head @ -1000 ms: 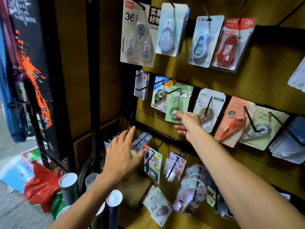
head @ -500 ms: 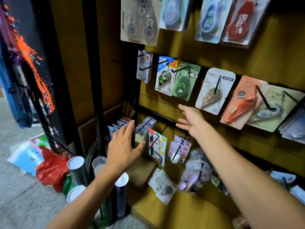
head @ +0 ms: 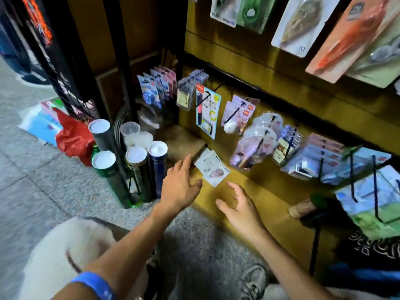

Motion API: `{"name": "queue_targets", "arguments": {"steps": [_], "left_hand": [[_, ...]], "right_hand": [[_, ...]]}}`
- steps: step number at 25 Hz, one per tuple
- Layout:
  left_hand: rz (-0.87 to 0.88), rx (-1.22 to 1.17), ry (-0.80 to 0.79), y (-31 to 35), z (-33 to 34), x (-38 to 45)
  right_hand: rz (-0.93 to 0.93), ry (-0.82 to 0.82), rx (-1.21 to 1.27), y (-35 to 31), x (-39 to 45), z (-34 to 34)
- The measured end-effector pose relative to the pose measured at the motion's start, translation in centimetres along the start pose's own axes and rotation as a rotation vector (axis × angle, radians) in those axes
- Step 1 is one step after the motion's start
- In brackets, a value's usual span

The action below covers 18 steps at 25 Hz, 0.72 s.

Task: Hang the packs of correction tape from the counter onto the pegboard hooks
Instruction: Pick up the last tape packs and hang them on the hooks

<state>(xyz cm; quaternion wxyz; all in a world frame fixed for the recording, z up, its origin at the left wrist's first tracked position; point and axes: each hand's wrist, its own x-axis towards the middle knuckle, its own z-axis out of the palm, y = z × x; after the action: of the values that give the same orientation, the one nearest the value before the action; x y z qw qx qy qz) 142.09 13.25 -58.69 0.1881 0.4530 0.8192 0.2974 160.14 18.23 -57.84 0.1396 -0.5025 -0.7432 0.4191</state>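
Note:
A small stack of white correction tape packs [head: 213, 167] lies tilted low down against the yellow-brown display board [head: 249, 68], beside a brown box [head: 184, 141]. My left hand [head: 180, 185] hovers just left of the packs, fingers spread, thumb close to the lowest pack's edge, holding nothing. Below and right of the packs, my right hand [head: 240, 207] is open with its fingers curled. More correction tape packs [head: 297, 24] hang on hooks at the top right. Lower hooks carry other carded goods [head: 207, 111].
Several capped tubes [head: 132, 169] stand on the stone floor left of my left hand, with a red plastic bag [head: 73, 137] behind them. A black metal rack [head: 71, 68] rises at the left. Long black hooks [head: 355, 176] jut out at the right. My shoe [head: 253, 280] shows below.
The view has swung downward. Both hands have dropped from the middle rows of hanging packs to the low stack of white packs near the floor.

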Motion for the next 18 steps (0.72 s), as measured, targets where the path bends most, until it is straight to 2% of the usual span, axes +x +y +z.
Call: {"name": "queue_targets", "arguments": {"steps": [3, 7, 11, 14, 18], "left_hand": [[-0.113, 0.059, -0.081, -2.3, 4.2, 1.2], [-0.268, 0.026, -0.176, -6.2, 10.8, 5.1], [-0.464, -0.201, -0.203, -9.6, 17.7, 11.0], [-0.615, -0.529, -0.178, -10.9, 21.3, 15.0], [-0.566, -0.656, -0.231, -12.5, 24.9, 19.4]], "right_hand": [[0.078, -0.041, -0.193, 4.9, 2.7, 1.1], [0.155, -0.097, -0.289, 10.2, 8.7, 3.5], [0.132, -0.148, -0.345, 15.1, 16.9, 7.4], [0.102, -0.232, -0.423, 17.9, 22.2, 9.8], [0.036, -0.336, -0.641, 21.6, 28.7, 12.1]]}}
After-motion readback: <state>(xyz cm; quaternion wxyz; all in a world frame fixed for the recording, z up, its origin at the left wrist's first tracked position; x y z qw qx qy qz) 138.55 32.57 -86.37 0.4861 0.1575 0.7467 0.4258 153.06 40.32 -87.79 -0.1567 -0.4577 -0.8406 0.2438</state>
